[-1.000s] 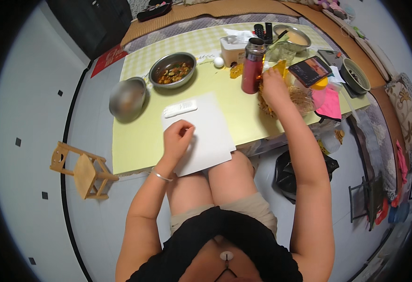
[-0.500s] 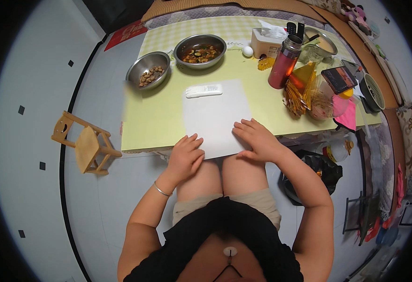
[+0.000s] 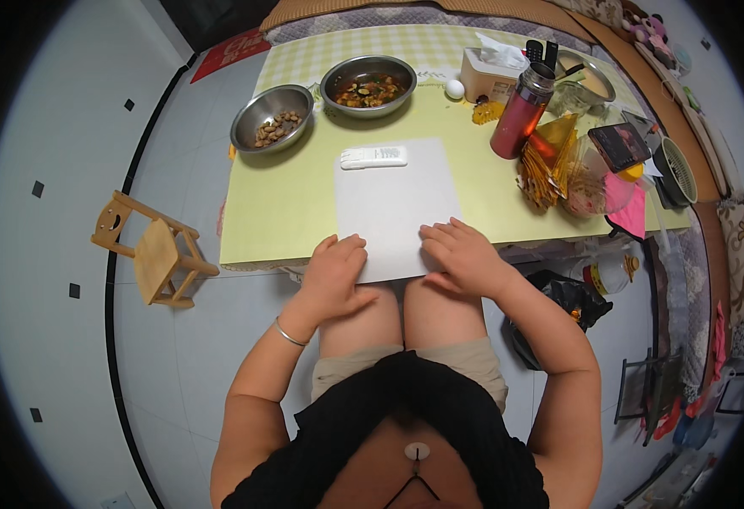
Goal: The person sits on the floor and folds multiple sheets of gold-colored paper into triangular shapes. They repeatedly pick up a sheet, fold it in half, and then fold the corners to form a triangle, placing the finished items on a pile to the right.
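Observation:
A blank white sheet of paper (image 3: 399, 204) lies on the table, its near end reaching past the table's front edge above my lap. My left hand (image 3: 331, 276) rests at the near left edge of the sheet, fingers stretched forward and thumb spread aside. Over the near right edge lies my right hand (image 3: 467, 261), its fingers extended with the tips on the paper. Neither hand grasps anything. Across the far end of the sheet sits a slim white plastic case (image 3: 374, 158) with small printing on it.
Two steel bowls stand at the back left: one holds nuts (image 3: 278, 129), the other food in reddish broth (image 3: 368, 89). To the right are a tissue box (image 3: 484, 78), an egg (image 3: 454, 89), a red thermos (image 3: 520, 119), golden folded paper (image 3: 545, 174) and a phone (image 3: 618, 146). A wooden chair (image 3: 158, 250) stands left.
My left thumb has spread away from the fingers, and the left fingertips have shifted slightly. My right hand stays nearly still on the paper. The whole view has tilted a little.

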`<state>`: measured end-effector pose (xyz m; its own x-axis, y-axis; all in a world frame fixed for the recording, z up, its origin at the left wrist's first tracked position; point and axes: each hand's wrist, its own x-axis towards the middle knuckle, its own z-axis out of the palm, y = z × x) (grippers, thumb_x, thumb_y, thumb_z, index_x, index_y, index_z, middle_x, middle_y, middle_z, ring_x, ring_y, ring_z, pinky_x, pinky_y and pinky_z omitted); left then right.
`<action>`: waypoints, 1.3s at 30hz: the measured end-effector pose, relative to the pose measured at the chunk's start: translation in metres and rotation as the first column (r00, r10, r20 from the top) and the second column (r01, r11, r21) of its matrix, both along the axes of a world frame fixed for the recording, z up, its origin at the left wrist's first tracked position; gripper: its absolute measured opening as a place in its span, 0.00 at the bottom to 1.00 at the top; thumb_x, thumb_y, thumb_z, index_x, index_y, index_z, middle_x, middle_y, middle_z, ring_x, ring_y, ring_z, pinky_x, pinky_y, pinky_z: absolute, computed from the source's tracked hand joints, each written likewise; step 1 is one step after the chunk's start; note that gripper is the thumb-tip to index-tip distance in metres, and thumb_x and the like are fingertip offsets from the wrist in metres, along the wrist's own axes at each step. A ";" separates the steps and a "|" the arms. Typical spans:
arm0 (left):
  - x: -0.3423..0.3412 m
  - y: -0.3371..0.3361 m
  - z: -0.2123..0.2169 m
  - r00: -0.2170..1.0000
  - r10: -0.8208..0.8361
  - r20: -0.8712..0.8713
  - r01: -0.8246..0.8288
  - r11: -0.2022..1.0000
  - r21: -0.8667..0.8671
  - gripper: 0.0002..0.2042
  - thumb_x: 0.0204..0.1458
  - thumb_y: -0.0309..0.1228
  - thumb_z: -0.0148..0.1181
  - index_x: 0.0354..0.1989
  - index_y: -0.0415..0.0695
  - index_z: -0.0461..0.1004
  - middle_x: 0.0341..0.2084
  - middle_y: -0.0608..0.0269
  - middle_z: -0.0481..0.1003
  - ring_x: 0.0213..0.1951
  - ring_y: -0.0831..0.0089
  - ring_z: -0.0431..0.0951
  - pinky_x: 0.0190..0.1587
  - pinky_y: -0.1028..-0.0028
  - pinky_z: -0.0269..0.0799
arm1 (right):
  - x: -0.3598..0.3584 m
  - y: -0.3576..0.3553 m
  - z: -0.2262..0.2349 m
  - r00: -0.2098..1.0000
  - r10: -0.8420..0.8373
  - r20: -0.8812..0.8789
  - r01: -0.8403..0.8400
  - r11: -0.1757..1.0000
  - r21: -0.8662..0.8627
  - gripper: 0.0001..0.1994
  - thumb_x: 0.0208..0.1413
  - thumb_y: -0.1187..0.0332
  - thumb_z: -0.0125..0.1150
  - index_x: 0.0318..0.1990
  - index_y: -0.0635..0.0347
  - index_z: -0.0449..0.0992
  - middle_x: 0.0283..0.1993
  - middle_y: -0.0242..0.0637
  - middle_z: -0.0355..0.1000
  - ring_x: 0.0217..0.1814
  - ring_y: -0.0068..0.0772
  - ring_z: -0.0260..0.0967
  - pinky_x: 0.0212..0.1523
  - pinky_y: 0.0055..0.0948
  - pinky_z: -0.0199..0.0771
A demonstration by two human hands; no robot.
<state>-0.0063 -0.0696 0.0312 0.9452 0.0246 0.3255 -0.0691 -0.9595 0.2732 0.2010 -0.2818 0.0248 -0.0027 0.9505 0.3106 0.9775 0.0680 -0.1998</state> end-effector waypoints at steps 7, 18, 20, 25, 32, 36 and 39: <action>0.006 -0.001 -0.015 0.999 0.022 0.039 -0.020 0.999 -0.045 0.15 0.40 0.31 0.72 0.34 0.39 0.74 0.47 0.50 0.76 0.45 0.51 0.76 0.54 0.57 0.71 | -0.011 0.003 -0.026 0.994 -0.036 0.101 0.033 0.999 0.026 0.16 0.54 0.65 0.67 0.46 0.63 0.74 0.61 0.50 0.72 0.65 0.56 0.69 0.64 0.50 0.71; 0.010 0.032 -0.002 0.970 0.077 -0.229 -0.221 0.667 -0.712 0.09 0.51 0.25 0.71 0.40 0.37 0.83 0.40 0.56 0.84 0.46 0.69 0.82 0.51 0.71 0.76 | 0.000 0.016 -0.012 0.486 -0.311 -0.817 0.228 0.947 -0.225 0.07 0.52 0.71 0.72 0.38 0.61 0.83 0.47 0.41 0.82 0.50 0.36 0.79 0.53 0.30 0.76; 0.013 0.031 0.003 0.972 0.100 -0.214 -0.228 0.634 -0.739 0.08 0.50 0.26 0.71 0.38 0.37 0.84 0.36 0.56 0.84 0.42 0.69 0.83 0.46 0.72 0.76 | 0.005 0.020 -0.010 0.429 -0.378 -0.820 0.256 0.922 -0.292 0.10 0.51 0.72 0.73 0.41 0.62 0.84 0.46 0.39 0.82 0.49 0.32 0.78 0.52 0.27 0.76; 0.023 0.049 -0.016 0.943 0.238 -0.231 -0.325 0.523 -0.788 0.08 0.55 0.28 0.69 0.36 0.35 0.82 0.26 0.65 0.79 0.30 0.80 0.74 0.36 0.76 0.72 | 0.013 0.031 0.002 0.241 -0.219 -0.945 0.272 0.950 -0.151 0.15 0.51 0.71 0.74 0.46 0.64 0.83 0.42 0.39 0.81 0.46 0.26 0.76 0.50 0.26 0.75; 0.050 0.058 -0.052 0.876 0.483 -0.001 -0.290 0.526 -0.799 0.17 0.54 0.31 0.69 0.48 0.34 0.77 0.27 0.62 0.80 0.33 0.75 0.78 0.43 0.73 0.74 | 0.031 0.049 -0.038 0.629 -0.476 -0.615 0.612 0.790 0.015 0.13 0.52 0.64 0.72 0.33 0.67 0.80 0.33 0.44 0.77 0.45 0.46 0.71 0.49 0.40 0.71; 0.052 0.054 -0.055 0.868 0.493 0.063 -0.305 0.629 -0.715 0.30 0.50 0.28 0.70 0.61 0.30 0.67 0.29 0.58 0.81 0.37 0.71 0.80 0.48 0.71 0.75 | 0.030 0.057 -0.048 0.659 -0.548 -0.516 0.690 0.714 0.123 0.11 0.54 0.65 0.70 0.32 0.65 0.80 0.34 0.43 0.76 0.45 0.47 0.68 0.50 0.41 0.68; 0.053 0.047 -0.054 0.858 0.508 0.080 -0.326 0.657 -0.680 0.35 0.50 0.23 0.68 0.68 0.31 0.62 0.26 0.66 0.75 0.35 0.77 0.74 0.46 0.76 0.73 | 0.026 0.063 -0.047 0.660 -0.551 -0.510 0.717 0.664 0.210 0.14 0.51 0.64 0.72 0.27 0.65 0.75 0.32 0.44 0.74 0.43 0.50 0.68 0.47 0.44 0.70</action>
